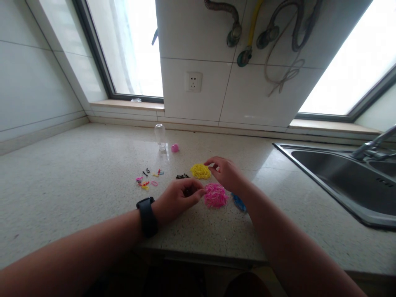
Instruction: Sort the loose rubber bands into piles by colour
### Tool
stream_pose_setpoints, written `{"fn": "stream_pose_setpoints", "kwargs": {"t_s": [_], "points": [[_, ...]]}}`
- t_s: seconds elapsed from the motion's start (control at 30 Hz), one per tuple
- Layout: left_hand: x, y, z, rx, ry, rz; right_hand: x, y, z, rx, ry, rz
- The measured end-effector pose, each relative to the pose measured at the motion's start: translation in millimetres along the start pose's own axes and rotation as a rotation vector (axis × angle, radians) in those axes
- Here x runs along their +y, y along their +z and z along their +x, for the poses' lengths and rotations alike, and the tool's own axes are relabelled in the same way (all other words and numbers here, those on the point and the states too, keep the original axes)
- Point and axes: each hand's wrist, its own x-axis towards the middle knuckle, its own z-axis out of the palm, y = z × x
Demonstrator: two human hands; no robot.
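A pile of small yellow rubber bands (200,171) lies on the counter, and my right hand (227,172) is at its right edge, thumb and forefinger a little apart. My left hand (177,198), with a dark watch on the wrist, rests at the left edge of a pink rubber band pile (215,195). Its thumb and forefinger come together; anything between them is too small to make out. Black bands (182,176) show behind the left hand, partly hidden by it. Blue bands (239,203) lie partly under my right forearm.
Mixed loose bands (144,184) are scattered on the left of the speckled counter (93,185). Farther back stand a clear bottle (160,138) and a pink cap (175,148). A steel sink (334,181) with a tap (371,146) is on the right.
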Motion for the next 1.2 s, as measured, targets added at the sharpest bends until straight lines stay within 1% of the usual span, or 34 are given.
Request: {"fn": "stream_pose_setpoints", "kwargs": {"t_s": [0.17, 0.23, 0.3, 0.43, 0.53, 0.6, 0.67, 0.77, 0.8, 0.87, 0.9, 0.93, 1.0, 1.1, 1.2], "points": [[3, 0.9, -7, -0.076, 0.084, 0.155, 5, 5, -3, -0.135, -0.07, -0.111], [5, 1.1, -8, -0.095, 0.119, 0.19, 7, 5, -3, -0.152, -0.078, -0.114], [7, 1.2, -8, -0.108, 0.157, 0.217, 7, 3, -2, -0.112, -0.078, -0.099], [8, 0.7, -10, -0.122, 0.251, 0.314, 7, -4, 1, 0.026, -0.08, -0.073], [10, -1.8, -11, -0.196, 0.384, 0.429, 11, -11, 2, 0.086, -0.067, -0.091], [12, -6.0, -11, -0.263, 0.463, 0.496, 18, -17, 3, 0.115, -0.021, -0.127], [13, -13.4, -7, -0.309, 0.481, 0.554, 26, -24, 3, 0.154, 0.079, -0.183], [13, -32.0, 2, -0.322, 0.392, 0.638, 41, -37, 3, 0.196, 0.288, -0.273], [11, -40.3, 5, -0.3, 0.34, 0.657, 45, -41, 3, 0.194, 0.347, -0.297], [6, -59.8, 12, -0.201, 0.219, 0.669, 51, -47, 2, 0.172, 0.429, -0.336], [2, -70.9, 16, -0.132, 0.154, 0.664, 53, -48, 1, 0.158, 0.453, -0.354], [-3, -82.7, 18, -0.086, 0.118, 0.667, 54, -49, 1, 0.147, 0.47, -0.372], [-13, -108.3, 22, -0.041, 0.064, 0.679, 56, -50, -1, 0.129, 0.491, -0.406], [-29, -148.4, 23, -0.011, -0.034, 0.702, 55, -50, -1, 0.12, 0.506, -0.447], [-41, -184.1, 18, -0.028, -0.124, 0.719, 54, -51, -1, 0.109, 0.512, -0.464]]}}
